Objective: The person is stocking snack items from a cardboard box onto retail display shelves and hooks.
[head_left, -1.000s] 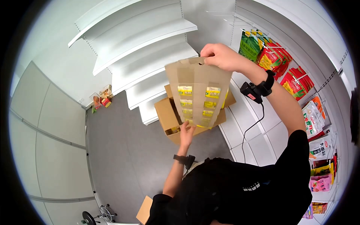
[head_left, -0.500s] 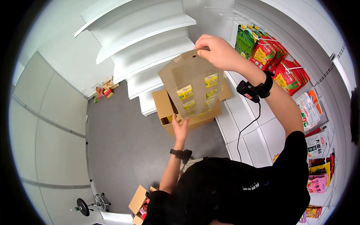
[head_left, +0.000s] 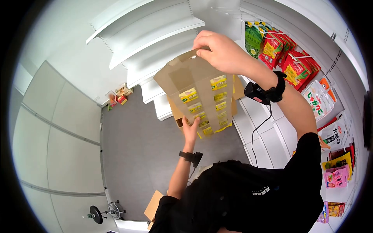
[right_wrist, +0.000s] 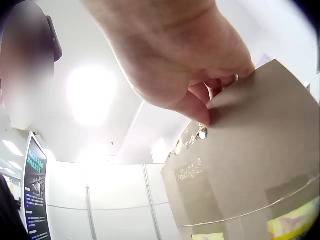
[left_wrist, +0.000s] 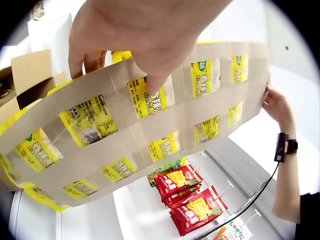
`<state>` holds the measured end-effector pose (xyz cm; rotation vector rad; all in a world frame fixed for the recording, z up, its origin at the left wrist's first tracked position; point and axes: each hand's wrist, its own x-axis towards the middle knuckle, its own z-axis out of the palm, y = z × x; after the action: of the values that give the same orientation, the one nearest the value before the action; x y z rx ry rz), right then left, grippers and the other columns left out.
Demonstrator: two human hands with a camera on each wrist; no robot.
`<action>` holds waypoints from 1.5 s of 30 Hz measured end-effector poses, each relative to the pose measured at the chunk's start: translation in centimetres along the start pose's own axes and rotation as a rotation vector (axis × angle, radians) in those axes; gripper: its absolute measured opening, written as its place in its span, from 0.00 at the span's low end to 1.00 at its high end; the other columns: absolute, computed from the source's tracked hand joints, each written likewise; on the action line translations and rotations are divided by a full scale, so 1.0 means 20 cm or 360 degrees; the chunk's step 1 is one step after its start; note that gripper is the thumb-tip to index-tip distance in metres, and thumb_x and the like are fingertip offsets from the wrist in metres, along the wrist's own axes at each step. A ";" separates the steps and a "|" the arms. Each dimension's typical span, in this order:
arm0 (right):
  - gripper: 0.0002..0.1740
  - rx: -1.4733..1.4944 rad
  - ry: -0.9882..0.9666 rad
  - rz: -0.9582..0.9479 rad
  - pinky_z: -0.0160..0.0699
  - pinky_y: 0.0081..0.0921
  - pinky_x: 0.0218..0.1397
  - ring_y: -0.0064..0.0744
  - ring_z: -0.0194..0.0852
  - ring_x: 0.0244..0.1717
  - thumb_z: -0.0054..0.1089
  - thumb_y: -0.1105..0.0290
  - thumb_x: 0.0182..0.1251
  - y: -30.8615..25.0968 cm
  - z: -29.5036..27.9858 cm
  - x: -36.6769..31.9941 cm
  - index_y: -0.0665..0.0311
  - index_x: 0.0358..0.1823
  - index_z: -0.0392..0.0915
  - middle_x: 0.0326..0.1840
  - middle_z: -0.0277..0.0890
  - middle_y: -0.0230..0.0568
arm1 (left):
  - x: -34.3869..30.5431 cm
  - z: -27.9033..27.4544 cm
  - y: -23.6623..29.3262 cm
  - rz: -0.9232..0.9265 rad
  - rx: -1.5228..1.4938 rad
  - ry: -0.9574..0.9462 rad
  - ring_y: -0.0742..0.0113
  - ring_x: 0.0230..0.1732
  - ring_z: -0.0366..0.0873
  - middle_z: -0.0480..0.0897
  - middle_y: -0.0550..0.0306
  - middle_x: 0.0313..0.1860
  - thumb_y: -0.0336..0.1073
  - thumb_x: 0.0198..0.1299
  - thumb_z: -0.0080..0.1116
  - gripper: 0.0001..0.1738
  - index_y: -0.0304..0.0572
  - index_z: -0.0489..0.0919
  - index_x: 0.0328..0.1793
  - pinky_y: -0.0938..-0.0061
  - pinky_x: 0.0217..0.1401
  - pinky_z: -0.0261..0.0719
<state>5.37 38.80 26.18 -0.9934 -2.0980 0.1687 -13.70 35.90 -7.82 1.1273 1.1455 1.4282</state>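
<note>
Right hand (head_left: pixel 221 52) is curled over the top edge of a cardboard display sheet (head_left: pixel 204 93), which is pinched between thumb and fingers just beside a small punched hole (right_wrist: pixel 202 133). By the left hand (left_wrist: pixel 132 42) the sheet's side edge is gripped lower down, the thumb pressed over one of the yellow packets (left_wrist: pixel 202 77) on the near face and the fingers tucked behind; how far those fingers reach cannot quite be told, since they are largely hidden by the card. The sheet is held up at a slant in front of the body, above the grey floor (head_left: pixel 136 155), and the packets are shown in two columns across its face. Behind it, a cardboard box (left_wrist: pixel 35 75) with raised flaps is partly covered from view, and a second box (head_left: pixel 154 204) is seen just beside the left sleeve. White shelves (head_left: pixel 155 39) are set beyond. To the right, red bags (head_left: pixel 297 72), a green bag (head_left: pixel 253 40) and a white bag (head_left: pixel 314 99) are hung along the wall. Small bright packs (head_left: pixel 121 99) are seen on the floor by the far wall, and a wheeled stool (head_left: pixel 96 214) is placed at the lower left. Onto each wrist a black camera (head_left: pixel 256 92) is strapped.
</note>
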 end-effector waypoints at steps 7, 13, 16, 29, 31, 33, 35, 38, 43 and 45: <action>0.08 0.0046 0.0049 -0.0008 0.70 0.28 0.47 0.38 0.73 0.40 0.52 0.73 0.62 -0.25 0.06 -0.04 0.73 0.37 0.75 0.40 0.72 0.41 | -0.18 -0.22 0.13 -0.0265 0.0153 -0.0203 0.67 0.50 0.75 0.80 0.50 0.50 0.43 0.63 0.58 0.26 0.28 0.73 0.58 0.73 0.54 0.72; 0.09 0.0003 0.0110 -0.0012 0.71 0.26 0.46 0.36 0.74 0.41 0.53 0.73 0.63 -0.49 0.15 -0.13 0.72 0.38 0.75 0.40 0.74 0.40 | -0.41 -0.42 0.16 -0.0268 -0.0041 -0.0097 0.70 0.48 0.74 0.80 0.53 0.48 0.46 0.66 0.54 0.24 0.29 0.76 0.54 0.74 0.52 0.72; 0.09 -0.0030 0.0158 -0.0004 0.72 0.29 0.46 0.38 0.75 0.40 0.53 0.72 0.62 -0.65 0.16 -0.19 0.72 0.38 0.77 0.38 0.75 0.44 | -0.53 -0.54 0.19 -0.0223 -0.0058 -0.0085 0.70 0.47 0.74 0.80 0.54 0.48 0.46 0.66 0.54 0.24 0.29 0.77 0.54 0.74 0.52 0.72; 0.08 -0.0045 0.0282 0.0116 0.73 0.33 0.45 0.47 0.75 0.39 0.54 0.74 0.57 -1.05 0.16 -0.48 0.73 0.33 0.78 0.36 0.75 0.51 | -1.00 -0.79 0.23 -0.0323 -0.0022 -0.0304 0.73 0.42 0.78 0.83 0.55 0.43 0.39 0.62 0.60 0.17 0.30 0.80 0.49 0.75 0.47 0.75; 0.08 -0.0052 0.0278 0.0197 0.73 0.33 0.44 0.46 0.75 0.39 0.55 0.73 0.57 -1.10 0.15 -0.52 0.72 0.33 0.78 0.36 0.75 0.50 | -1.05 -0.80 0.25 -0.0398 0.0013 -0.0384 0.73 0.44 0.77 0.82 0.55 0.44 0.38 0.61 0.60 0.18 0.30 0.79 0.49 0.75 0.49 0.74; 0.08 -0.0076 0.0296 0.0208 0.74 0.33 0.44 0.46 0.76 0.39 0.55 0.73 0.57 -1.12 0.14 -0.55 0.72 0.34 0.78 0.36 0.75 0.49 | -1.10 -0.82 0.26 -0.0421 0.0031 -0.0429 0.72 0.44 0.77 0.82 0.55 0.45 0.37 0.60 0.61 0.17 0.30 0.79 0.50 0.75 0.50 0.73; 0.08 -0.0102 0.0299 0.0208 0.74 0.32 0.43 0.46 0.76 0.39 0.55 0.73 0.57 -1.15 0.12 -0.59 0.72 0.34 0.78 0.36 0.76 0.49 | -1.15 -0.81 0.26 -0.0401 0.0028 -0.0452 0.72 0.43 0.77 0.83 0.55 0.44 0.36 0.59 0.61 0.16 0.30 0.79 0.49 0.75 0.49 0.74; 0.09 -0.0159 0.0282 0.0179 0.74 0.32 0.43 0.46 0.76 0.39 0.55 0.72 0.57 -1.22 0.07 -0.63 0.72 0.34 0.78 0.36 0.76 0.49 | -1.23 -0.79 0.29 -0.0352 0.0012 -0.0437 0.72 0.44 0.77 0.83 0.55 0.44 0.35 0.59 0.62 0.16 0.31 0.79 0.49 0.75 0.49 0.74; 0.09 -0.0147 0.0252 0.0202 0.74 0.32 0.43 0.44 0.76 0.39 0.55 0.72 0.57 -1.37 -0.04 -0.78 0.72 0.34 0.78 0.36 0.76 0.49 | -1.39 -0.76 0.29 -0.0363 -0.0070 -0.0444 0.72 0.44 0.77 0.83 0.56 0.44 0.33 0.59 0.61 0.15 0.31 0.79 0.49 0.75 0.49 0.74; 0.10 -0.0171 0.0275 0.0169 0.74 0.31 0.43 0.44 0.76 0.39 0.54 0.72 0.57 -1.42 -0.10 -0.85 0.72 0.34 0.78 0.37 0.76 0.49 | -1.46 -0.74 0.31 -0.0327 -0.0085 -0.0446 0.72 0.44 0.77 0.83 0.56 0.45 0.33 0.59 0.60 0.15 0.31 0.79 0.50 0.74 0.50 0.74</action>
<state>-3.70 7.05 29.13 -1.1425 -1.9151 0.0225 -25.51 4.78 -6.45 1.0988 0.9869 1.0982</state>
